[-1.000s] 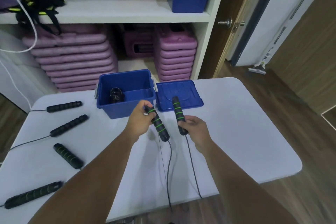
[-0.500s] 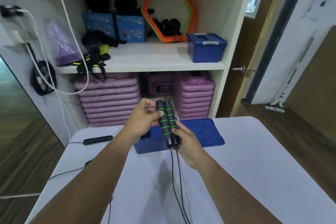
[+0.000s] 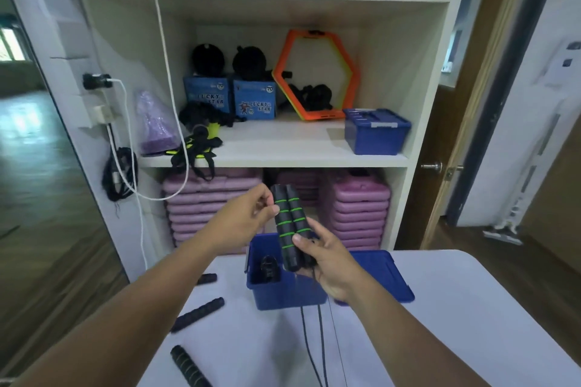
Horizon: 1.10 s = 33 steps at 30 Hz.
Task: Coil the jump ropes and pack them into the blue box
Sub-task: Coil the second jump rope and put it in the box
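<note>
View from a head camera, looking down along our two bare forearms. We hold one jump rope's two handles [image 3: 284,223], black foam with green rings, side by side and upright in the air, just above the open blue box [image 3: 283,295].

Our right hand [image 3: 330,264] is wrapped around the lower ends of the pair, thumb laid across the front. Our left hand [image 3: 245,217] pinches the upper part with its fingertips. From under the right hand the thin black cord [image 3: 307,339] hangs straight down over the white surface [image 3: 456,324] and out of view, not yet coiled.

The box stands on the surface with its lid [image 3: 390,276] lying flat just beside it on the right. Inside the box is a dark bundle, probably a coiled rope [image 3: 268,267]. More loose handles [image 3: 199,313] lie on the surface to the left. A shelf unit [image 3: 283,151] stands behind.

The handles look light and stiff, and their ribbed foam should give a sure hold, so they seem the best place to grip. The cord looks thin, limp and likely springy. We judge it will need winding in loops against the gripped handles, kept pinched so that it does not uncoil or tangle.
</note>
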### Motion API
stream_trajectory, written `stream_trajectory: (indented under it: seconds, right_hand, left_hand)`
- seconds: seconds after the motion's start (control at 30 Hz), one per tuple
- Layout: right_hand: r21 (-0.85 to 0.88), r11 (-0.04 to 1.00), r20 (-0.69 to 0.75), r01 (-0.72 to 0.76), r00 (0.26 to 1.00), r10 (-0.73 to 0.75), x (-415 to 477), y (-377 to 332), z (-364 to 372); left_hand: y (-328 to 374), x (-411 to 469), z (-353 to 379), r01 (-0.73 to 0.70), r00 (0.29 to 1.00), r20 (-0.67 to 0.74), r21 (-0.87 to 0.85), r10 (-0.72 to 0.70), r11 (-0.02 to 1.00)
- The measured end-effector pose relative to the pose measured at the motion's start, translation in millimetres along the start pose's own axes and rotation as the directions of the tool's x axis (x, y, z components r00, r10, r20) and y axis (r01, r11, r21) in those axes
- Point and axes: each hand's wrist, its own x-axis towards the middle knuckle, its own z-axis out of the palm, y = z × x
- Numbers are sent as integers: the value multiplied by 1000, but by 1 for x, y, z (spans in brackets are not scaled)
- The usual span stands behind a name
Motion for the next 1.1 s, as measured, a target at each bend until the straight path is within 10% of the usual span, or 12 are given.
stream_trajectory:
  seconds: [0.17, 0.37, 1.1]
  right_hand:
    - [-137, 990, 81, -45, 995, 57, 5, -25, -4]
    - [-299, 950, 148, -88, 980, 137, 14, -40, 4]
    - [-375, 925, 180, -60, 974, 137, 25, -71, 2]
  left_hand:
    - [-13, 9, -34, -345, 918, 94, 668, 386, 659]
    - [-1, 32, -40, -557, 825, 469, 768, 315, 316]
    - [-35, 26, -50, -318, 943, 280, 583, 182, 748]
